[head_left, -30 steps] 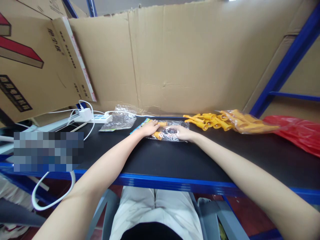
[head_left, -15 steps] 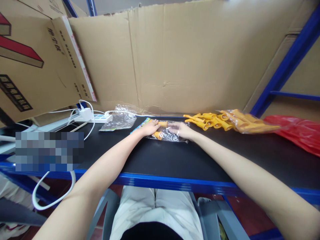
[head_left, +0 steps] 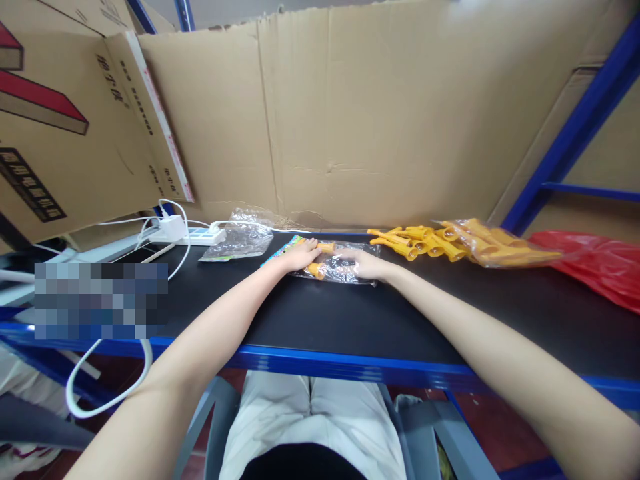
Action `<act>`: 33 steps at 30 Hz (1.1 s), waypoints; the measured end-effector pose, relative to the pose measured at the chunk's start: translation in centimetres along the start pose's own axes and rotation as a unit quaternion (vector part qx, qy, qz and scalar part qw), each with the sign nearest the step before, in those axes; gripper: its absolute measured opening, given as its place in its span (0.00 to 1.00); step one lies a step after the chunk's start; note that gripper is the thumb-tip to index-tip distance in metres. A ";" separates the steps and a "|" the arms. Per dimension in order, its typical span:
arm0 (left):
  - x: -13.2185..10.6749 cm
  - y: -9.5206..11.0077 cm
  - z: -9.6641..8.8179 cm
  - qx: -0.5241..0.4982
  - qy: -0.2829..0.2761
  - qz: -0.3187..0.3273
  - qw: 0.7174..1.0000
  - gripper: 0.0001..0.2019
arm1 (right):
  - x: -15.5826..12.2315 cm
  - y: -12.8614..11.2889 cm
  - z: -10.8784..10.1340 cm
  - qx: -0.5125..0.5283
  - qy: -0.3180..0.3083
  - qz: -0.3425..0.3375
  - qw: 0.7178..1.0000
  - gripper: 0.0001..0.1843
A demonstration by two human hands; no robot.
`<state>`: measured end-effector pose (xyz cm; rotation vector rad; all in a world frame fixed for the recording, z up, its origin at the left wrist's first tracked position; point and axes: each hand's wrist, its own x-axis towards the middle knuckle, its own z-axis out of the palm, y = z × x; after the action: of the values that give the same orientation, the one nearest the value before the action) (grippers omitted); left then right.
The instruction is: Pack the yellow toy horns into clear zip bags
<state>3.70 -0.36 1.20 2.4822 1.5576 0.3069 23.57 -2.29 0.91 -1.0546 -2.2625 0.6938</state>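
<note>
A clear plastic bag (head_left: 338, 265) with yellow toy pieces inside lies flat on the black tabletop (head_left: 350, 313), on top of a coloured printed card (head_left: 281, 251). My left hand (head_left: 299, 255) rests on the bag's left end, fingers laid over a yellow piece (head_left: 324, 248). My right hand (head_left: 364, 264) presses on the bag's right side with fingers stretched flat. Both hands lie on the bag; neither lifts it.
Loose yellow toy pieces (head_left: 409, 242) and a bag of more (head_left: 493, 247) lie at the right, beside a red plastic bag (head_left: 595, 265). A spare clear bag (head_left: 239, 239), a white power strip (head_left: 187, 235) with cables sit at the left. Cardboard walls (head_left: 380, 113) stand behind.
My right hand shifted slightly along the bag's right side, back and then forward. My left hand stayed on the bag's left end.
</note>
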 end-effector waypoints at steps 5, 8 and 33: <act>0.1 -0.6 -0.2 -0.009 -0.003 -0.007 1.000 0.30 | 0.0 -0.3 -1.1 -0.058 0.061 0.057 0.995 0.15; 0.0 -1.3 -0.5 -0.017 0.005 -0.028 0.999 0.29 | -0.1 0.8 -3.0 -0.108 0.160 0.080 0.978 0.13; 0.0 -2.2 -0.7 0.000 0.014 -0.048 0.999 0.29 | -1.8 6.6 -6.1 -0.480 0.138 0.252 0.829 0.20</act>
<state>1.55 0.61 1.31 2.4023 1.6818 0.3276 31.94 1.33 0.56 -2.0915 -2.0348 -0.5237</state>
